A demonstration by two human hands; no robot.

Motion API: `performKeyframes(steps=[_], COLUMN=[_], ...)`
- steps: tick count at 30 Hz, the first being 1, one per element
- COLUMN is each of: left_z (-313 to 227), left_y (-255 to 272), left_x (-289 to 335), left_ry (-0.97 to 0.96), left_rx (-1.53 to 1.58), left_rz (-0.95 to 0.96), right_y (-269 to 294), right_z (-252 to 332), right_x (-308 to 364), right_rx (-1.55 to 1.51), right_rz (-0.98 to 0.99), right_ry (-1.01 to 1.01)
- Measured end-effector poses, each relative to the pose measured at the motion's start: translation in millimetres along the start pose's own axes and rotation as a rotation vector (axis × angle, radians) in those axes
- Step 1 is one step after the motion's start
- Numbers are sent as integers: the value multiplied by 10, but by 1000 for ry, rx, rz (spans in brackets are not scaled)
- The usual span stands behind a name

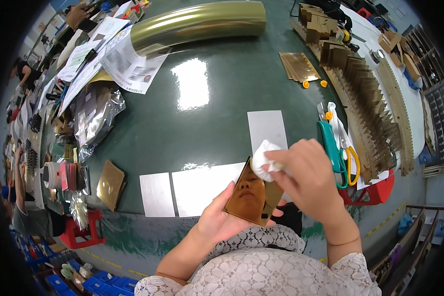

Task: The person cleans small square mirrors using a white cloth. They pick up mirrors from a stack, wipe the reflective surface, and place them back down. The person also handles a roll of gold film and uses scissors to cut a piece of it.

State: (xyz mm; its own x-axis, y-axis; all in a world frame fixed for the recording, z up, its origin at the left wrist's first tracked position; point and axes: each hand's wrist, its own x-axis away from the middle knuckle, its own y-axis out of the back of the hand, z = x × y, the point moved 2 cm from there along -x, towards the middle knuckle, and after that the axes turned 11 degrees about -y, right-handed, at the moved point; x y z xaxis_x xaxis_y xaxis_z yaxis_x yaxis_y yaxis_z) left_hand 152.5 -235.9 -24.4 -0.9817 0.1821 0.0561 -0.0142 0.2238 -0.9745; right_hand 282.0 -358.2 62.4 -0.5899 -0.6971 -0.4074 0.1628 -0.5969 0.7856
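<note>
A gold mirror plate [247, 198] lies tilted in my left hand [217, 215], whose fingers wrap under it and show at its far edge. My right hand [306, 175] pinches a wadded white cloth [265, 157] against the plate's upper end. Beneath and beyond the cloth, a pale grey rectangular sheet [266, 126] rests on the green table. Two more white sheets, a small one [157, 195] and a wider one [202, 185], lie along the front edge to the left. Farther left sits a small stack of gold plates [110, 185].
A big gold film roll [202, 24] spans the far side of the green table [148, 128]. To the right are a green-handled knife [330, 148], yellow-handled scissors [351, 165], gold strips [298, 66] and a long rack of upright plates [362, 93]. Papers [133, 69] and a plastic bag [98, 116] lie left.
</note>
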Motion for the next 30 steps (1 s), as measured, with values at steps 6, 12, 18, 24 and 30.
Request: performKeyframes(steps=[6, 12, 18, 24, 30], left_z=[53, -102, -212, -212, -175], left_y=[-46, 38, -7, -51, -65], left_x=[-8, 6, -1, -46, -69], left_ry=[78, -57, -130, -183, -228], left_rx=[-94, 62, 4, 17, -163], left_rz=[-13, 23, -148, -103, -205], right_y=[-96, 112, 189, 189, 175], right_z=[-125, -224, -270, -265, -120], right_x=[-174, -67, 116, 190, 163], right_rx=[154, -13, -84, -159, -171], right_rz=[-108, -248, -234, -192, -134], right_ry=[20, -219, -300, -291, -226])
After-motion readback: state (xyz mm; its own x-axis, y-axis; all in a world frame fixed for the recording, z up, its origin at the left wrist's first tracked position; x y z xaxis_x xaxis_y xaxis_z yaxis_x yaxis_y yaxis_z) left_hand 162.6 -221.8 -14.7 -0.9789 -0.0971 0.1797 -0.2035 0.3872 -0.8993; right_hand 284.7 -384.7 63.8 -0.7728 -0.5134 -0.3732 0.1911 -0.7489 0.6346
